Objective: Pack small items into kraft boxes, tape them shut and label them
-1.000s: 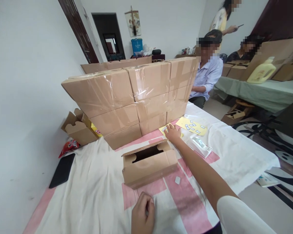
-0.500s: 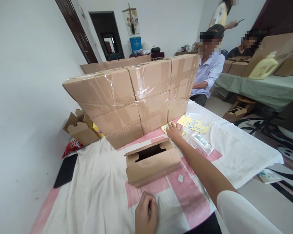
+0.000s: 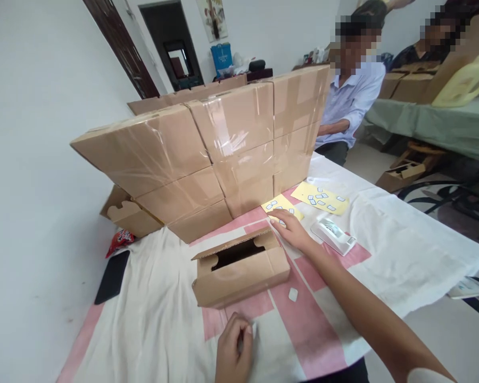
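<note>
My right hand reaches forward with fingers stretched flat, its fingertips at the near edge of a yellow sheet dotted with small white stickers. A small open cardboard box lies just left of that hand. My left hand rests at the near table edge, fingers pinched together on something small and white I cannot make out. A loose white sticker lies on the pink and white cloth between my arms.
A wall of taped cardboard boxes stands behind the open box. A second yellow sticker sheet and a white device lie to the right. A black phone, a red packet and a folded carton sit left. A person in a blue shirt sits beyond.
My right hand has drawn back a little from the yellow sheet and flattened. The view has shifted closer and to the right. My left hand stays pinched.
</note>
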The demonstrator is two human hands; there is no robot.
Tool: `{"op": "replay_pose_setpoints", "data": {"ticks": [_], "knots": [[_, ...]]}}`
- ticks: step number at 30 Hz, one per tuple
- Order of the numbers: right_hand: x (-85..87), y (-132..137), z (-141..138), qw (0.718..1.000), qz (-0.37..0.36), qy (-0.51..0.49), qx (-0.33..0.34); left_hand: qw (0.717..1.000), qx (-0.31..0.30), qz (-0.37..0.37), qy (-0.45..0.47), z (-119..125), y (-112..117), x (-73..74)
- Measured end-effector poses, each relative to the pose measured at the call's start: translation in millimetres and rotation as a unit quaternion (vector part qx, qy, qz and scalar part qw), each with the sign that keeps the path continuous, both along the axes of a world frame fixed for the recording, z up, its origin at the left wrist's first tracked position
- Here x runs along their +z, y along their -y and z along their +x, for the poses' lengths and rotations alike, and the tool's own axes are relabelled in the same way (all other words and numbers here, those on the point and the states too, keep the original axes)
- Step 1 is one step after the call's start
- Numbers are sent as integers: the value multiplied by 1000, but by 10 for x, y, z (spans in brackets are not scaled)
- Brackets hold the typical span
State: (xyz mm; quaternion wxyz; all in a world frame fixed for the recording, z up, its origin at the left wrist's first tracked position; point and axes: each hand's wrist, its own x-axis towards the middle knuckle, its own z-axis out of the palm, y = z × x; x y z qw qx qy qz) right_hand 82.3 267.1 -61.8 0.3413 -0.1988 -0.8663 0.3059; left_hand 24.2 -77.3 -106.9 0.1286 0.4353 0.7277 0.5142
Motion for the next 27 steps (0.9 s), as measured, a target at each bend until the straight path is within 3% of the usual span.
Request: {"op": "replay_pose_setpoints", "data": {"ticks": [3, 7, 10, 12, 15, 18, 22, 27], "knots": [[68, 156, 145, 991, -45, -90, 91, 996, -30, 35, -77, -85, -51, 280], [176, 352, 156, 966, -57, -178, 180, 965, -33, 147, -215, -289, -184, 861], [236, 482, 146, 948, -46, -231, 212, 937, 26, 197, -287, -430, -392, 1231], [257, 538, 156, 945, -49, -244, 214, 920, 81, 158, -349, -494, -579, 1375], [263, 573, 177, 943, -54, -248, 214, 884, 116, 69, -447, -549, -837, 1439], [251, 577, 184, 940, -51, -254, 222, 873, 90, 37, -478, -576, -947, 1389], [229, 565, 175, 937, -33, -264, 226, 901, 82, 47, -423, -577, -881, 1306], [215, 534, 171, 940, -24, -259, 223, 945, 76, 119, -296, -536, -805, 1276]]}}
